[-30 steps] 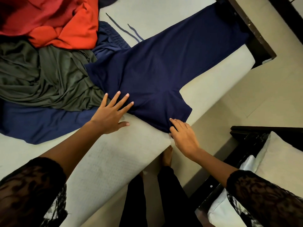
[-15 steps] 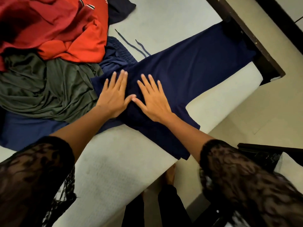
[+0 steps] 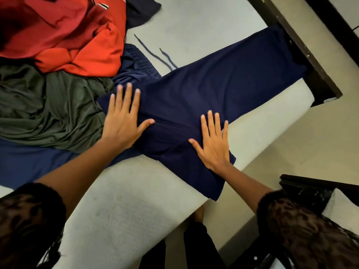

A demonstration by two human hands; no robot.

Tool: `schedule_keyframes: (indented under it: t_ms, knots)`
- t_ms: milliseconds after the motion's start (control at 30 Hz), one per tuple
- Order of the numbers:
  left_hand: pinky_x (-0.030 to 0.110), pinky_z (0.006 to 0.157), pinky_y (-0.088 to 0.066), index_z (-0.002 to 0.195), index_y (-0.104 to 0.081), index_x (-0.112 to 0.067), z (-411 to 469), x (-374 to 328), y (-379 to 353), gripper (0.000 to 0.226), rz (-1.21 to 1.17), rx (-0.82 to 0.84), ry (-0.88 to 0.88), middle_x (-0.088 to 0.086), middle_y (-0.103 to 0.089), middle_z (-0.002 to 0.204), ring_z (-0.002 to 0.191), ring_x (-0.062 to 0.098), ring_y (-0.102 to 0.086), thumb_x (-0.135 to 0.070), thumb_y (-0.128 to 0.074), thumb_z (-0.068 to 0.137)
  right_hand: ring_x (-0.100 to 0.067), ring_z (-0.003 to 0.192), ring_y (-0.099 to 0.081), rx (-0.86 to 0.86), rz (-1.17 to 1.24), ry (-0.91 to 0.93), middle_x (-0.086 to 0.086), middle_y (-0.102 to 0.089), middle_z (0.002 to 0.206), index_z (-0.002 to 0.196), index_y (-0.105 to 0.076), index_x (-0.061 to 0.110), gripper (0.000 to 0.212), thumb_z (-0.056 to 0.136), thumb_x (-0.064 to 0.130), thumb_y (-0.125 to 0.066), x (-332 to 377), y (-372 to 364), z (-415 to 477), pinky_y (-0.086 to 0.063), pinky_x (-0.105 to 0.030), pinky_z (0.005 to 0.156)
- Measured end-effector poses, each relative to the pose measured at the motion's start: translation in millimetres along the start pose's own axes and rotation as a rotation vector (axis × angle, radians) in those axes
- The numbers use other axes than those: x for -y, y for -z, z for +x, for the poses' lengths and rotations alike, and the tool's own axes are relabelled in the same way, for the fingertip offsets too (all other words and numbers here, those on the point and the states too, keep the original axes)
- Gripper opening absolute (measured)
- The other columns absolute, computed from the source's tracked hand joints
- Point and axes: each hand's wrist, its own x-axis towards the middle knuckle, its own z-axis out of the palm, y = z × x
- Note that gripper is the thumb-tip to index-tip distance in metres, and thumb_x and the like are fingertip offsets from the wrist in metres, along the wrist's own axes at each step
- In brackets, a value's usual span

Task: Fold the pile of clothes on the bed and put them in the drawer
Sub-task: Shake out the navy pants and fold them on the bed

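Observation:
Navy blue trousers (image 3: 223, 90) lie flat across the white mattress (image 3: 126, 200), legs stretched toward the bed's far right corner, two drawstrings trailing at the waistband. My left hand (image 3: 124, 121) presses flat on the trousers near the waist, fingers straight. My right hand (image 3: 214, 144) presses flat on the lower part near the mattress edge, fingers spread. Left of them is the pile: a red-orange garment (image 3: 77, 35), an olive green garment (image 3: 48, 109) and a blue cloth (image 3: 29, 164) beneath.
A dark wooden bed frame (image 3: 303, 55) runs along the far right corner. Tiled floor (image 3: 301, 142) lies to the right. A dark piece of furniture with a white cushion (image 3: 342, 206) stands at the lower right. My feet and dark trouser legs (image 3: 198, 241) show below the mattress edge.
My right hand slid from beside my left hand outward to the right along the trousers, toward the mattress edge. My left hand stayed pressed near the waist.

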Motion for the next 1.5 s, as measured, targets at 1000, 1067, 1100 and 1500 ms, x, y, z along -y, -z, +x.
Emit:
schedule_keyframes:
  t_ms: [1000, 1067, 1100, 1500]
  knots:
    - [0.036, 0.062, -0.056, 0.087, -0.071, -0.006, -68, -80, -14, 0.013, -0.354, 0.01, -0.414, 0.01, -0.069, 0.08, 0.072, 0.028, -0.066, -0.012, -0.061, 0.081, -0.027, 0.09, -0.066, 0.149, 0.367, 0.268, -0.012, -0.07, 0.097, 0.106, -0.067, 0.004, 0.037, 0.084, -0.004, -0.038, -42, 58, -37, -0.05, -0.039, 0.087]
    - [0.032, 0.063, -0.05, 0.094, -0.067, -0.005, -57, -83, 0, 0.014, -0.602, 0.04, -0.031, 0.009, -0.067, 0.079, 0.07, 0.025, -0.062, -0.015, -0.057, 0.09, -0.023, 0.088, -0.061, 0.218, 0.596, -0.003, -0.012, -0.068, 0.102, 0.111, -0.064, 0.004, 0.034, 0.088, -0.004, -0.042, -35, 85, 2, -0.041, -0.025, 0.078]
    - [0.028, 0.064, -0.044, 0.095, -0.065, -0.004, -48, -82, 6, 0.013, -0.683, 0.018, 0.12, 0.007, -0.065, 0.078, 0.07, 0.023, -0.059, -0.014, -0.058, 0.091, -0.018, 0.084, -0.057, 0.22, 0.648, -0.064, -0.01, -0.066, 0.095, 0.106, -0.066, 0.004, 0.029, 0.088, -0.004, -0.044, -34, 96, 27, -0.037, -0.022, 0.075]
    - [0.031, 0.078, -0.042, 0.099, -0.062, -0.006, 19, -51, 23, 0.031, -0.792, -0.005, 0.827, 0.01, -0.064, 0.099, 0.095, 0.024, -0.056, -0.035, -0.061, 0.089, -0.03, 0.11, -0.053, -0.093, 0.378, -0.058, -0.013, -0.06, 0.117, 0.115, -0.058, 0.002, 0.026, 0.096, 0.014, -0.043, 22, 72, 140, -0.039, -0.036, 0.091]
